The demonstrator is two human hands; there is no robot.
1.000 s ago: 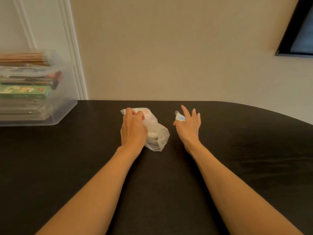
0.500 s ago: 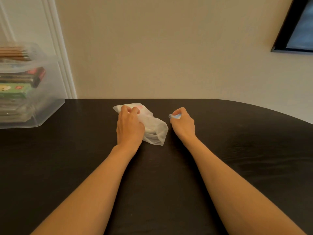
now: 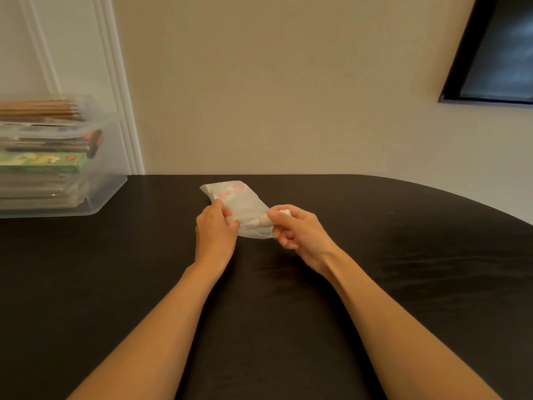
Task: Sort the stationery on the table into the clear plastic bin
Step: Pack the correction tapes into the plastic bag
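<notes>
Currently your left hand [image 3: 217, 230] pinches the translucent bag [image 3: 239, 202] at mid-table [image 3: 259, 298], while your right hand [image 3: 301, 230] curls round a small white tube [image 3: 258, 223] at the bag's near end. Well apart, far left, stands the clear plastic bin [image 3: 109, 183], holding stacked stationery.

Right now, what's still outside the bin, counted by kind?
Pouch: 1, pinched by the left hand
Tube: 1, gripped by the right hand at the pouch's near end
Total: 2, both right of the bin
</notes>
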